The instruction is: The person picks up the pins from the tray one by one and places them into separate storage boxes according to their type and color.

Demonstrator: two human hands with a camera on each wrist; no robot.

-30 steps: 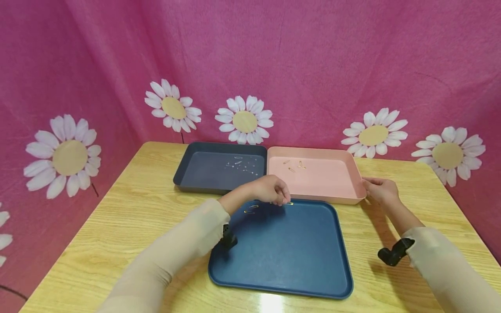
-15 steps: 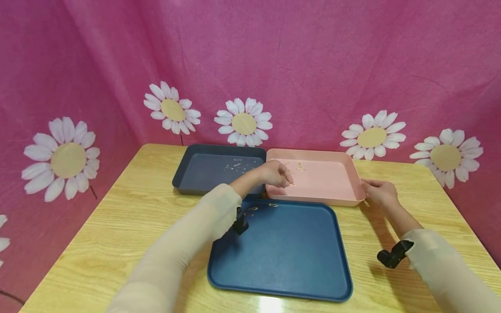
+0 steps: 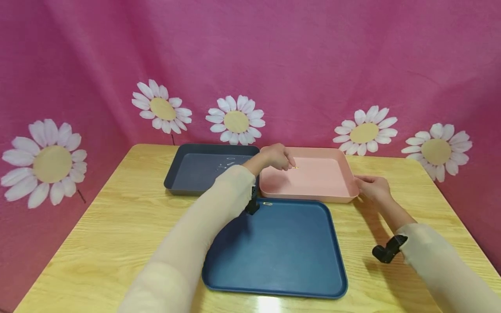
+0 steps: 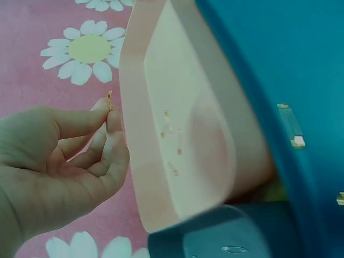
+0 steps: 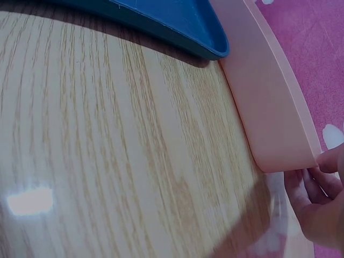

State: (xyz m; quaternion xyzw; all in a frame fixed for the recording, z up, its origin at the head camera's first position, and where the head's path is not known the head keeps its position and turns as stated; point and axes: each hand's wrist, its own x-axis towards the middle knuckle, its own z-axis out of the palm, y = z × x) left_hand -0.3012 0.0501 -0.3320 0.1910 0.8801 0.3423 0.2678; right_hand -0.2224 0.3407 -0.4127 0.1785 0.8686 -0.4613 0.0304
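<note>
My left hand (image 3: 278,157) is over the back left part of the pink tray (image 3: 317,178). Between thumb and fingertips it pinches a gold safety pin (image 4: 109,101). Several gold safety pins (image 4: 180,141) lie on the pink tray's floor in the left wrist view; in the head view the left hand hides them. At the tray's right side, my right hand (image 3: 373,189) holds the wall, with the thumb at the rim and fingers against the outside in the right wrist view. Another gold safety pin (image 3: 268,203) lies near the far edge of the blue tray (image 3: 274,252).
To the left of the pink tray stands a dark grey tray (image 3: 192,174) with several silver safety pins (image 3: 231,163), partly hidden by the left sleeve. All the trays sit on a wooden table (image 3: 117,234). A pink flowered curtain (image 3: 297,78) hangs behind.
The left hand has moved from the blue tray's far edge up and back over the pink tray, carrying a gold safety pin. The right hand has stayed at the pink tray's right side.
</note>
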